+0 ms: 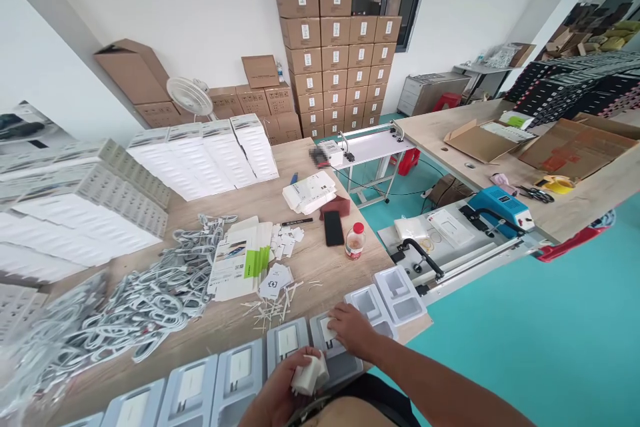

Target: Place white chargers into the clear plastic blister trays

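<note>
My left hand [280, 387] is closed around white plug chargers [306, 377], at least two by their outline, low over the front of the table. My right hand [353, 328] reaches into a grey plastic tray [345, 373], its fingertips on another white charger [327, 331] in the upper compartment. Left of it runs a row of like trays, each with a white charger lying in it, such as the charger [241, 365] with its prongs showing. Two trays to the right, one of them an end tray [400, 295], show no charger.
Grey cables [155, 307] lie heaped at the left, before stacked white boxes [200, 160]. Flat printed cartons [240, 257], paper strips [275, 307], a phone [333, 228] and a red-lidded jar [355, 241] occupy the middle. A blue sealing machine [497, 210] stands right.
</note>
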Demonstrator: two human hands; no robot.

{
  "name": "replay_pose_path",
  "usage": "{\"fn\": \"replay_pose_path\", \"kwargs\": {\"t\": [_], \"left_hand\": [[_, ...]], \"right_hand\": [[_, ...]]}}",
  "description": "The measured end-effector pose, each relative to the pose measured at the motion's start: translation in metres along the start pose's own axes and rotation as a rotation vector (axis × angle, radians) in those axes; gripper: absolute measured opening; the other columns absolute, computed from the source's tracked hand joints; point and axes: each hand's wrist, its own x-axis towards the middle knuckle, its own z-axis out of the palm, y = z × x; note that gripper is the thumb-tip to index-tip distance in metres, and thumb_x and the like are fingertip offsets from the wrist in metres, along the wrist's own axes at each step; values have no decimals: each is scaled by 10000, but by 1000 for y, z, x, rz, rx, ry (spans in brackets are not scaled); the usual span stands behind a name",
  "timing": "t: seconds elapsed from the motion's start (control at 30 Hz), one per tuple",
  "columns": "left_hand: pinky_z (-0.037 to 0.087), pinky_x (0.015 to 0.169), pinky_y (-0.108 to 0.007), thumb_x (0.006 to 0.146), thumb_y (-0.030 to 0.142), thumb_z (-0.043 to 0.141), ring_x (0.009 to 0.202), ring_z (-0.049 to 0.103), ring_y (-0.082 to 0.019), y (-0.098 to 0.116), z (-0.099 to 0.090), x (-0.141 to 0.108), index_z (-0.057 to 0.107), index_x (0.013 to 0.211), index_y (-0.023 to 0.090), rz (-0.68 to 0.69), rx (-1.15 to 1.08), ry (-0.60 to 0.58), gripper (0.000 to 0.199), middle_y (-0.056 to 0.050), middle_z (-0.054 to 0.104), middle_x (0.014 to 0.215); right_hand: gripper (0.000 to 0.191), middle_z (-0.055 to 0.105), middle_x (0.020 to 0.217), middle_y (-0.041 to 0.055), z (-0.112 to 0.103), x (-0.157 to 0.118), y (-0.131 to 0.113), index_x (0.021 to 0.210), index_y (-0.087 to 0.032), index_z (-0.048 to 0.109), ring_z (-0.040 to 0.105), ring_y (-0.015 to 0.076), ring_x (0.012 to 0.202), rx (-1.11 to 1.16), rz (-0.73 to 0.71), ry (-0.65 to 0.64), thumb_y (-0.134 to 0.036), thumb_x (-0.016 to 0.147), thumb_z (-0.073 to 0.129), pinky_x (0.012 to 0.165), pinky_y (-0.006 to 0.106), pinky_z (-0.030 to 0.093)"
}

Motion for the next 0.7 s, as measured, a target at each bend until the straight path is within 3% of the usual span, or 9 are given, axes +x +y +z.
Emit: {"fn": "replay_pose_path", "kwargs": {"t": [0.13, 0.27, 0.37, 0.47, 0.57, 0.7], "left_hand": [[489, 561, -281, 678, 212, 676, 632, 611, -177, -1, 2, -1, 658, 837, 149, 25, 19, 19, 172, -42, 640, 716], [480, 558, -260, 690, 234, 722, 600, 604, -155, 3, 10, -4, 638, 876, 167, 83, 26, 43, 215, -23, 653, 716], [432, 520, -211, 710, 257, 758, 599, 608, -132, 7, 19, -5, 612, 923, 198, 155, 73, 93, 265, 2, 667, 762], [406, 503, -195, 689, 239, 775, 607, 607, -125, 10, 27, -4, 592, 892, 212, 172, 119, 122, 275, 21, 656, 762], [463, 561, -231, 739, 324, 752, 649, 609, -137, 11, 28, 0, 602, 933, 200, 147, 89, 113, 275, 2, 655, 795], [500, 606, -266, 781, 332, 712, 674, 609, -146, 9, 17, 3, 597, 996, 205, 135, 60, 177, 275, -5, 643, 817]], "right_hand": [[156, 640, 1254, 112, 1, -1, -9, 930, -184, 699, 492, 321, 1253, 13, 52, 53, -149, 779, 678, 1049, 485, 381], [301, 646, 1197, 68, -2, -6, -36, 1041, -216, 640, 592, 216, 1097, 101, 86, 102, -282, 758, 717, 935, 321, 467], [453, 664, 1084, 37, -11, -9, -59, 1043, -229, 613, 608, 210, 1013, 184, 64, 73, -382, 653, 785, 857, 287, 476], [345, 679, 973, 42, -23, -9, -72, 924, -217, 635, 597, 247, 995, 157, 60, 9, -340, 634, 776, 845, 319, 461], [339, 671, 971, 47, -38, -13, -64, 952, -223, 644, 601, 246, 959, 123, 118, 11, -299, 639, 749, 828, 324, 462], [363, 658, 1050, 61, -64, -27, -16, 1031, -224, 639, 603, 238, 998, 69, 278, 98, -205, 674, 703, 864, 325, 467]]}}
